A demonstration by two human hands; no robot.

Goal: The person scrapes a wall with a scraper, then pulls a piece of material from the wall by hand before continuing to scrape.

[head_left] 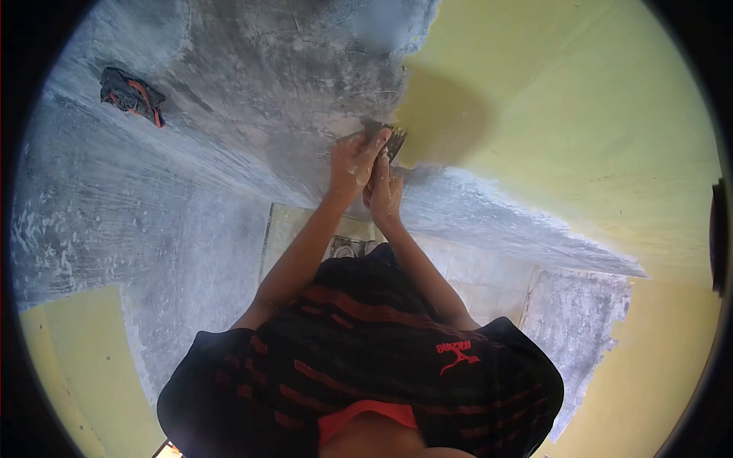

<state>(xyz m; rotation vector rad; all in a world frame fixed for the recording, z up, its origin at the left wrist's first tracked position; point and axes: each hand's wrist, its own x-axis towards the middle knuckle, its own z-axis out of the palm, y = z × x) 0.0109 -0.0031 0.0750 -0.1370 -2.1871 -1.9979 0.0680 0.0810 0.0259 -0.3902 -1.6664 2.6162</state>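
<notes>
both hands, left hand (353, 162) and right hand (386, 194), close together around a dark scraper (397, 143), its edge against the wall (542, 99) where yellow paint meets bare grey. a crumpled dark cloth (131, 96) lies well apart.

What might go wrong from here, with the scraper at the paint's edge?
The left hand and right hand are both close to the scraper, so a slip might graze the fingers against the bare wall. The blade might also gouge the surface where the yellow paint ends.
</notes>
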